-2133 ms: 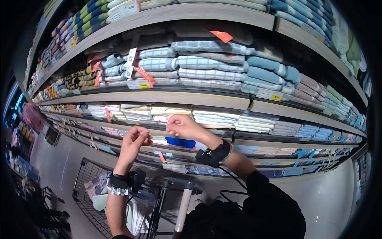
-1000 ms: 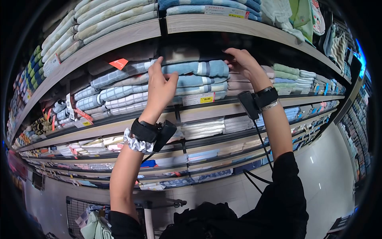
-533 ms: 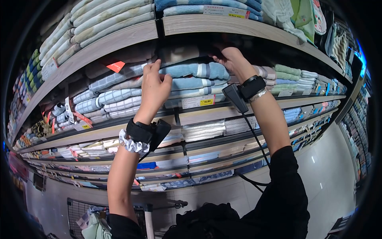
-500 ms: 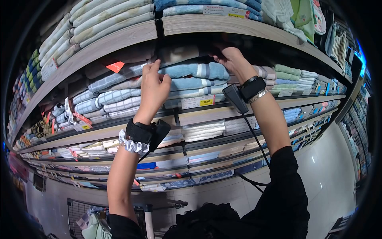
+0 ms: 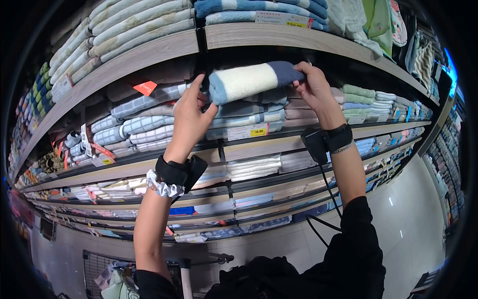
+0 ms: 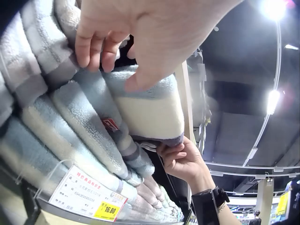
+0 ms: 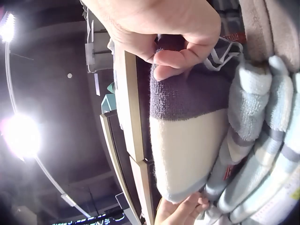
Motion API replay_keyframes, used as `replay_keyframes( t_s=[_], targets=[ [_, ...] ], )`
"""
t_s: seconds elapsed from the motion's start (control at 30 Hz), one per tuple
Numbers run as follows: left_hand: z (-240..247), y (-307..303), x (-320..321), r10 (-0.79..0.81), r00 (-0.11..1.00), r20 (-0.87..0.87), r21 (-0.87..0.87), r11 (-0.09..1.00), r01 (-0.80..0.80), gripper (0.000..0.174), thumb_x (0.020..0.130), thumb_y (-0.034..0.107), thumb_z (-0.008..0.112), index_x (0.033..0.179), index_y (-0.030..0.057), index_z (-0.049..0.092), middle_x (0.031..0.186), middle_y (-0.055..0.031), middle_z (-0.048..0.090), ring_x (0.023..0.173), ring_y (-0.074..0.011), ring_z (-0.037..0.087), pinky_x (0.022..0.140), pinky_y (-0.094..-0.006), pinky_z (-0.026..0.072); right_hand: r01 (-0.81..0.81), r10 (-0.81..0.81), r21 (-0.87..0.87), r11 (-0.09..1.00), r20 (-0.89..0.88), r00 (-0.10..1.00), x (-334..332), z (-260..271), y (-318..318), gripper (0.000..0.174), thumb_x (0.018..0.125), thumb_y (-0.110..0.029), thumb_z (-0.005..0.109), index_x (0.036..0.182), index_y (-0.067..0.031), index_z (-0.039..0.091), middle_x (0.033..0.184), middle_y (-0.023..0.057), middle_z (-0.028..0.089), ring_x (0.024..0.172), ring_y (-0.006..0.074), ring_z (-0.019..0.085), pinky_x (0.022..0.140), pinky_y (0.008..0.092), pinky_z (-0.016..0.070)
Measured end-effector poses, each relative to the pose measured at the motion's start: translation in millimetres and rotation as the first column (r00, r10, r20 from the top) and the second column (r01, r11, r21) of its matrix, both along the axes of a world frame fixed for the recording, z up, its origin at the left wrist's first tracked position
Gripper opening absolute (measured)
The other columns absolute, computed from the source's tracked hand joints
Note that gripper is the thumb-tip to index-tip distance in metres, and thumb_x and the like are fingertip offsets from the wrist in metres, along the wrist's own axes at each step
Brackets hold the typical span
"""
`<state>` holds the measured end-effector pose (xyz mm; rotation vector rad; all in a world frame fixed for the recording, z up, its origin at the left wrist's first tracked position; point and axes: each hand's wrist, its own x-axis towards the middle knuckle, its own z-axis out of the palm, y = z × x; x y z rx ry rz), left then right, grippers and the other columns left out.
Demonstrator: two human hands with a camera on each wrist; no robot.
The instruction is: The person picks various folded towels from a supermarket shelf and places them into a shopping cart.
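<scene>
A folded terry towel [image 5: 249, 82], blue, cream and navy, is lifted at an angle above a stack of blue towels [image 5: 244, 115]. My right hand [image 5: 316, 92] pinches its navy end between thumb and fingers, and the right wrist view shows the grip close on the navy corner [image 7: 173, 101]. At the light blue end is my left hand [image 5: 191, 109], fingers loosely bent and spread, index pointing up. In the left wrist view its thumb [image 6: 138, 80] lies against that end of the towel, while the other fingers [image 6: 96, 51] are off to the side.
Above the hands runs a wooden shelf edge [image 5: 269, 37]. A price label [image 5: 247, 131] sits on the shelf front below. Checked towels [image 5: 149, 122] fill the left, green ones [image 5: 358, 92] the right. A wire cart [image 5: 92, 264] with cloths stands at lower left.
Both hands went up to this shelf from lower down. My right hand reached into the shelf, then drew the towel forward and lifted it; my left hand moved slightly down at its other end.
</scene>
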<state>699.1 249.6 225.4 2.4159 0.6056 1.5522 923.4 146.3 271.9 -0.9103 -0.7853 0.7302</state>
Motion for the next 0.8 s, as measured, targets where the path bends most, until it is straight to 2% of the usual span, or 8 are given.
replay_keyframes(
  t_s=[0.07,0.17,0.3,0.4,0.63,0.7,0.73,0.8],
  targets=[
    [-1,-7,3,-0.03,0.998,-0.053,-0.024,0.999,0.029,0.055,0.062,0.0,0.053,0.114,0.0062,0.035,0.072,-0.0054,0.048,0.061,-0.0096,0.048,0.059,-0.0201,0.0411,-0.037,0.037,0.005,0.999,0.016,0.999,-4,-6,-10,0.011,0.066,-0.005,0.048,0.073,0.0028,0.044,0.06,0.0084,0.046,0.042,0.0114,0.046,0.033,0.0169,0.0347],
    [-4,-9,12,-0.129,0.991,0.03,-0.047,0.99,0.13,0.054,0.059,0.003,0.054,0.111,0.0123,0.039,0.075,-0.0117,0.049,0.061,-0.0206,0.048,0.057,-0.0283,0.0409,-0.015,0.016,-0.042,0.999,0.031,0.999,-5,-12,-18,0.02,0.065,-0.005,0.048,0.083,0.0018,0.042,0.064,0.0076,0.047,0.041,0.0125,0.046,0.035,0.0172,0.0401],
    [-3,-12,5,-0.18,0.981,-0.067,-0.038,0.983,0.177,0.041,0.067,0.0,0.047,0.106,0.0047,0.038,0.087,-0.0112,0.051,0.078,-0.0159,0.053,0.067,-0.0253,0.0413,-0.086,0.117,-0.161,0.983,0.191,0.975,3,-21,-27,0.028,0.065,-0.006,0.047,0.091,0.0028,0.04,0.075,0.0095,0.048,0.056,0.0145,0.053,0.041,0.0208,0.0452],
    [-8,-16,1,-0.304,0.953,0.022,-0.109,0.946,0.304,0.04,0.064,0.002,0.05,0.102,0.0042,0.041,0.085,-0.0114,0.048,0.066,-0.0186,0.048,0.061,-0.0262,0.0412,-0.092,0.116,-0.117,0.989,0.211,0.971,0,-29,-33,0.032,0.066,-0.006,0.047,0.095,0.0007,0.038,0.079,0.008,0.049,0.06,0.0138,0.053,0.046,0.0228,0.0476],
    [-24,-23,-5,-0.476,0.876,0.073,-0.231,0.847,0.479,0.029,0.066,0.001,0.048,0.094,0.0022,0.042,0.081,-0.0053,0.045,0.067,-0.0127,0.045,0.062,-0.024,0.0403,-0.156,0.156,-0.002,0.988,0.073,0.985,7,-37,-34,0.031,0.072,-0.013,0.051,0.1,-0.0027,0.041,0.085,0.0053,0.05,0.077,0.0116,0.051,0.062,0.0234,0.0473],
    [-28,-25,-5,-0.525,0.805,0.276,-0.434,0.679,0.592,0.024,0.067,0.0,0.047,0.091,0.0032,0.044,0.081,-0.0013,0.043,0.066,-0.0078,0.042,0.061,-0.0206,0.0379,-0.131,0.132,-0.012,0.991,0.042,0.99,8,-36,-30,0.031,0.073,-0.016,0.053,0.098,-0.0034,0.042,0.09,0.0047,0.047,0.08,0.0112,0.049,0.066,0.022,0.0432],
    [-28,-24,-6,-0.526,0.804,0.276,-0.434,0.678,0.593,0.024,0.067,0.0,0.047,0.091,0.0032,0.044,0.081,-0.0013,0.043,0.066,-0.0078,0.042,0.061,-0.0206,0.0379,-0.13,0.13,-0.012,0.991,0.041,0.991,8,-36,-27,0.031,0.073,-0.016,0.053,0.098,-0.0034,0.042,0.09,0.0047,0.047,0.08,0.0112,0.049,0.066,0.022,0.0432],
    [-23,-22,-9,-0.553,0.728,0.406,-0.579,0.461,0.673,0.023,0.068,-0.002,0.047,0.089,0.0047,0.043,0.081,0.0009,0.042,0.067,-0.0044,0.04,0.06,-0.0171,0.035,-0.073,0.079,-0.071,0.995,0.088,0.993,7,-36,-21,0.031,0.072,-0.016,0.053,0.098,-0.0019,0.043,0.089,0.0052,0.049,0.078,0.0109,0.05,0.065,0.0227,0.0432]
  ],
)
